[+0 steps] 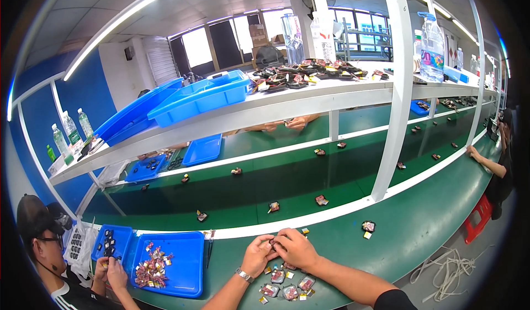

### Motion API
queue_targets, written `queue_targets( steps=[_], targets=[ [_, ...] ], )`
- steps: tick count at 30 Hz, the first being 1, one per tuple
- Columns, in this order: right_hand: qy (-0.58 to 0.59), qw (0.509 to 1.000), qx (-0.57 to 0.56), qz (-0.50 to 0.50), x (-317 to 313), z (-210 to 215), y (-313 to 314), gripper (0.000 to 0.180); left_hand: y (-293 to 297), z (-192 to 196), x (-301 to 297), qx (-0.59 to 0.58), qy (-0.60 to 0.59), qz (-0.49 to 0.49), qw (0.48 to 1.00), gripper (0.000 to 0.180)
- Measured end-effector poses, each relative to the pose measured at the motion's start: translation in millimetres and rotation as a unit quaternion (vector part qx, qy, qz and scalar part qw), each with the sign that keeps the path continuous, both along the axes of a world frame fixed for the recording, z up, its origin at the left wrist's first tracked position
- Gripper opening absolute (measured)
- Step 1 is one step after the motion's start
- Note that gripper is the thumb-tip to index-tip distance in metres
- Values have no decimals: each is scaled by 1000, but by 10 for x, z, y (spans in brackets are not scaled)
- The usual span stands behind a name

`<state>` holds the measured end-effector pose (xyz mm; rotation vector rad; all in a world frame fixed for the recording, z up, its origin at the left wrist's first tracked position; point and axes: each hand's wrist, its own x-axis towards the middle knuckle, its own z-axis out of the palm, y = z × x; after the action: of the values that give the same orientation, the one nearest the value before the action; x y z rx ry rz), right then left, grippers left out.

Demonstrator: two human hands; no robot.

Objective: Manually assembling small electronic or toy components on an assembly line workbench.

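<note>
My left hand (pixel 256 256), with a metal watch at its wrist, and my right hand (pixel 297 249) meet over the green bench (pixel 342 257). Their fingers pinch a small dark and red electronic part (pixel 273 243) between them; the fingers cover most of it. Just below my hands lies a group of small clear-cased electronic parts (pixel 290 292) with red insides and yellow-white tabs. Another such part (pixel 368 227) lies by itself to the right. Left of my hands, a blue tray (pixel 190 255) holds a heap of red wired pieces (pixel 153 268) with yellow-white tabs. Tweezers (pixel 210 248) lie along the tray's right edge.
A co-worker (pixel 41 244) sits at my left, hands together by a smaller blue tray (pixel 124 238) of black pieces. Ahead, a green conveyor belt (pixel 292 191) carries scattered parts below a white shelf (pixel 309 97). A white post (pixel 393 89) rises ahead right. Another person's arm (pixel 488 163) reaches in far right.
</note>
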<state>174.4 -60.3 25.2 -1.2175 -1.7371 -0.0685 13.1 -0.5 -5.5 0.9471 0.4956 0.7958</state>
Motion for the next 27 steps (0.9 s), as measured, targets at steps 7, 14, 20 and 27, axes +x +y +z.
queue_targets(
  steps=[7,14,20,27],
  targets=[
    [-8,1000,-18,8,21,20,-20,17,-32,29,20,1,5,7,1000,22],
    [198,968,-138,66,40,-11,0,14,-50,10,94,36,46,54,997,18],
    [218,960,-163,63,61,29,-6,15,-58,-14,90,75,64,56,994,19],
    [216,957,-186,56,72,75,-35,16,-60,-15,90,101,90,54,989,19]
  ],
)
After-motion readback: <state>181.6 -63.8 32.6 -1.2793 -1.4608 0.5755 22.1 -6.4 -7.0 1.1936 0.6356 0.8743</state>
